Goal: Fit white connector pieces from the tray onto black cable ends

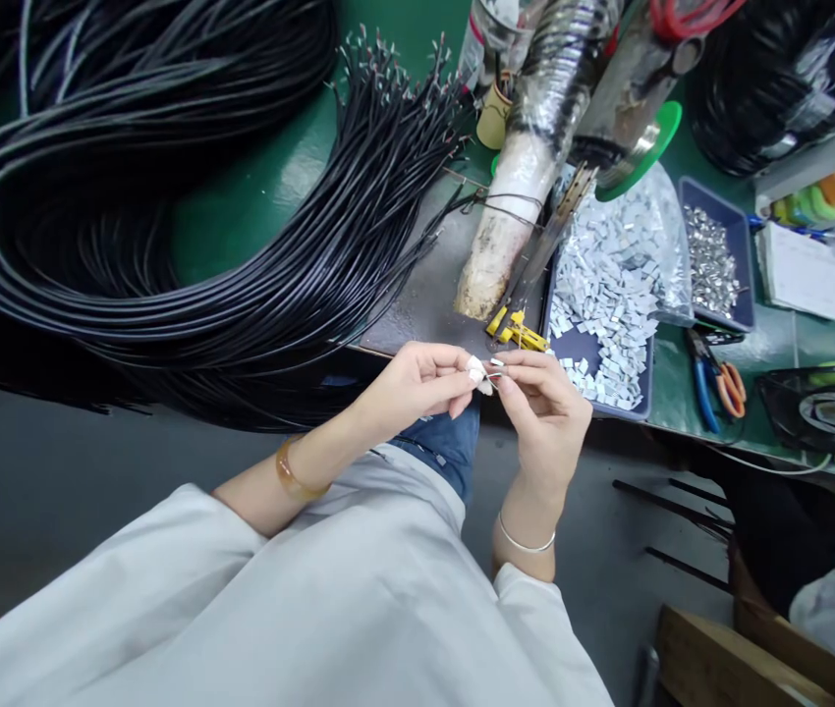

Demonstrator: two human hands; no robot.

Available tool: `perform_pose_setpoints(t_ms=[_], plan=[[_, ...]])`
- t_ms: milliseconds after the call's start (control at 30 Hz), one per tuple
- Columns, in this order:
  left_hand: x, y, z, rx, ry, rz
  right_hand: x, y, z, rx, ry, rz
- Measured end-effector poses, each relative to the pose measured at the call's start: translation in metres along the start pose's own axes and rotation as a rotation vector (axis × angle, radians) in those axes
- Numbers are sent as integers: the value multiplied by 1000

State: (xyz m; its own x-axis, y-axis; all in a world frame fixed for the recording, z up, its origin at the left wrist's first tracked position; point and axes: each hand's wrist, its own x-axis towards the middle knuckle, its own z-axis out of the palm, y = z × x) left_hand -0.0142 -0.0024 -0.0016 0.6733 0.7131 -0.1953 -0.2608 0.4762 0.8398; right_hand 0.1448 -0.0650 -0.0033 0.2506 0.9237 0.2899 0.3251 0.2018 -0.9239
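Note:
My left hand [428, 381] is closed in a pinch near the table's front edge, with white wrapping on a fingertip. A thin wire [492, 375] shows at its fingertips; where it leads is hidden. Facing it, my right hand [546, 398] also pinches at the wire, and a small pale piece [497, 361] lies at its fingertips, too small to name. Just beyond the hands is a yellow-handled clamp-like tool [517, 331]. To the right, a dark blue tray [644, 405] holds many small, pale, flat pieces [613, 324].
A large bundle of black cables [277, 285] curves over the left of the green table [270, 177]. A duct hose [513, 196] slants down behind the hands. At right are a tray of metal parts [712, 255], pliers [703, 383], paper [807, 275] and a black fan [830, 412].

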Motion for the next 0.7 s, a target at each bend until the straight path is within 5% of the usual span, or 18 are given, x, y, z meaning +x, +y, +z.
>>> perform_pose_setpoints(t_ms=[167,367,700], plan=[[0,-1,0,117,-10,63,-2,0,2,-63,22,-17],[-4,1,3,126,-49,55,-1,8,3,209,62,105],[-2,-4,-1,43,-76,4,-9,0,7,-32,93,-57]])
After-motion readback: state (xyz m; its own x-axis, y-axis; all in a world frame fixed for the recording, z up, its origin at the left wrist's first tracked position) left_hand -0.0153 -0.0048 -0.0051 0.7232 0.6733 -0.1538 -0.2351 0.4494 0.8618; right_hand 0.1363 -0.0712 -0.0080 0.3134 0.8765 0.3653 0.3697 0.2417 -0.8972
